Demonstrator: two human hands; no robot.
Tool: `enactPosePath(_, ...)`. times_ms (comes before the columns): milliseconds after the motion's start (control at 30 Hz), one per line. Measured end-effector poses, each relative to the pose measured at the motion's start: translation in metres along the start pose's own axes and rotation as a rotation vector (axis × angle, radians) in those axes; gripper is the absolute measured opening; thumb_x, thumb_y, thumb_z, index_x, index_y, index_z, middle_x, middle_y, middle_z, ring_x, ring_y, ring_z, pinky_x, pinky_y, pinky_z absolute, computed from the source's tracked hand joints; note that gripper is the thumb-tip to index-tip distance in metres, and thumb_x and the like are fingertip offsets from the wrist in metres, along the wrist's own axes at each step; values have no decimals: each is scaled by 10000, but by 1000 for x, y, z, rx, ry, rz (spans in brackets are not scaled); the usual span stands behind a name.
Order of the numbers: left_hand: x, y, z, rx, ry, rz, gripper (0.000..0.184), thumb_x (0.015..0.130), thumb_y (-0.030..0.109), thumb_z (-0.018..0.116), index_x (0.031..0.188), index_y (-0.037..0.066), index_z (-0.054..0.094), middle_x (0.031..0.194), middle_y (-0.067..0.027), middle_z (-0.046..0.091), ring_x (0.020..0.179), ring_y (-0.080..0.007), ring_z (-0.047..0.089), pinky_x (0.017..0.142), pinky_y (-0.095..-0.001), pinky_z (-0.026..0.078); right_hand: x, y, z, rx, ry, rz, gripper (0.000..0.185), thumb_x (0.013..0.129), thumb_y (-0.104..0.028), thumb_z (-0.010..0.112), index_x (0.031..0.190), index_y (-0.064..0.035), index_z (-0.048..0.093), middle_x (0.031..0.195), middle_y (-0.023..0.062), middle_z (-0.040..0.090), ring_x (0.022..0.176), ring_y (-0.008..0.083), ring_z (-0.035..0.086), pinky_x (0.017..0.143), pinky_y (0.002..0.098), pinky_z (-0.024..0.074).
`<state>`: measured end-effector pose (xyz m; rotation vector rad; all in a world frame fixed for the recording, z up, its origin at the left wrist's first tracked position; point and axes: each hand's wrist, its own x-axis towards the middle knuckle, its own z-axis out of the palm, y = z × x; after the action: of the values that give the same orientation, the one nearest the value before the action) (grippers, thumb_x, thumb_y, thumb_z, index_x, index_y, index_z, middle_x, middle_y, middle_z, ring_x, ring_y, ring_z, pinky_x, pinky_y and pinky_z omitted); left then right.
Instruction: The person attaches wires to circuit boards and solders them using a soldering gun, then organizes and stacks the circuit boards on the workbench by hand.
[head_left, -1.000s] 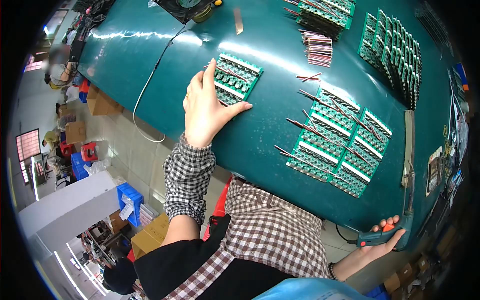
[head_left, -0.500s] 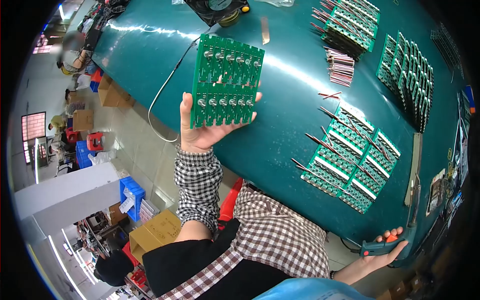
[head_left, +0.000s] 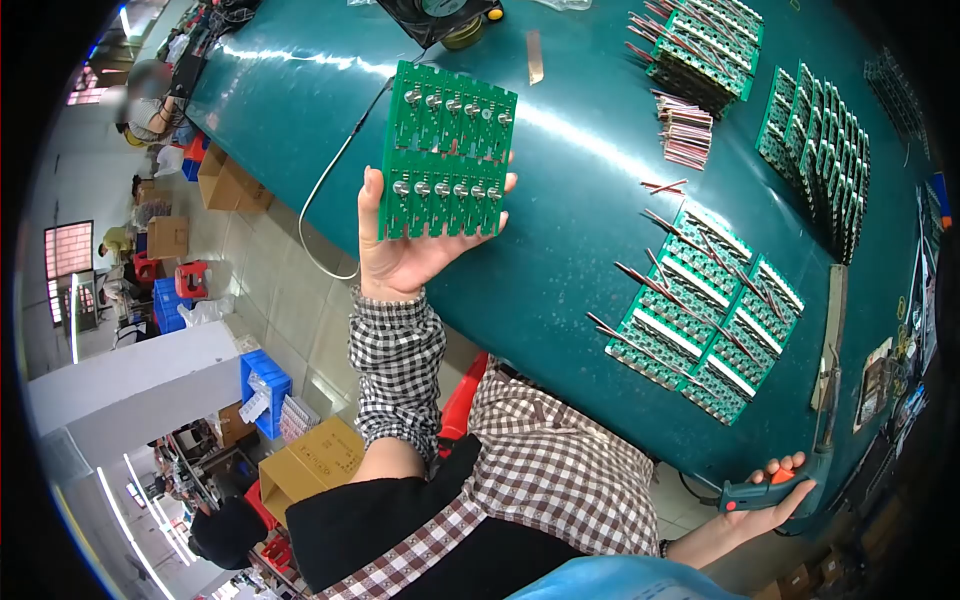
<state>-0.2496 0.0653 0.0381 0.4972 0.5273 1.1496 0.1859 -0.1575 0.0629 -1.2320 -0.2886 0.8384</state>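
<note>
My left hand [head_left: 410,262] holds up a green circuit board [head_left: 446,155] by its edges, thumb on one side and fingers behind and around the other. The face turned to me carries two rows of round metal parts. At the lower right, my right hand [head_left: 768,505] is wrapped round the dark green handle of a tool [head_left: 752,495] with an orange trigger. Between the hands, several boards [head_left: 700,310] lie on the green table [head_left: 540,290], with red, white and dark wires across them.
Behind lie a bundle of short wires [head_left: 684,132], a stack of boards with wires [head_left: 705,45] and a leaning row of boards [head_left: 818,150]. A black fan [head_left: 432,15] stands at the far edge, its pale cable [head_left: 310,215] running over the near edge. A person [head_left: 148,110] sits at the far left.
The board under my left hand has been lifted off the table and turned over, its other face now towards me. My right hand keeps its hold on the tool. The view has shifted a little.
</note>
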Motion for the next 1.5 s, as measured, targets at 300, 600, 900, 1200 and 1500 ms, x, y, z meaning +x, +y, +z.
enactPosePath(300, 12, -24, 17, 1786, 779, 534, 1053, 628, 333, 876, 1451, 29, 293, 1296, -216, 460, 1200, -366, 464, 993, -469, 405, 2, -1, -3, 25, -41, 20, 373, 999, -390, 484, 1101, -31, 474, 898, 57, 555, 776, 116, 601, 530, 217, 559)
enactPosePath(600, 19, -43, 13, 2017, 853, 405, 1023, 632, 401, 864, 1432, 31, 345, 1256, -204, 512, 1164, -366, 502, 992, -460, 395, 1, 0, -1, 23, -10, 18, 377, 993, -399, 495, 1094, -37, 472, 877, 50, 545, 760, 115, 594, 521, 216, 552)
enactPosePath(900, 12, -41, 9, 2063, 755, 461, 1032, 623, 459, 853, 1426, 45, 356, 1296, -217, 471, 1187, -401, 480, 972, -521, 397, 4, 6, -10, 74, -36, 42, 385, 990, -408, 496, 1088, -36, 471, 878, 50, 545, 753, 119, 585, 516, 219, 544)
enactPosePath(1200, 55, -76, 90, 1580, -12, 448, 207, 860, 23, 648, 1066, 4, 651, 998, -96, 633, 905, -171, 630, 764, -285, 511, 10, 13, -27, 214, -134, 36, 417, 994, -400, 483, 1095, 4, 460, 894, 93, 568, 803, 188, 619, 558, 276, 576)
enactPosePath(1500, 126, -128, 68, 1805, 64, 452, 135, 820, 162, 687, 883, 48, 649, 860, -117, 607, 763, -287, 617, 705, -389, 496, 4, 22, -44, 296, -106, 25, 430, 994, -406, 479, 1100, 10, 460, 898, 102, 577, 808, 191, 625, 552, 270, 581)
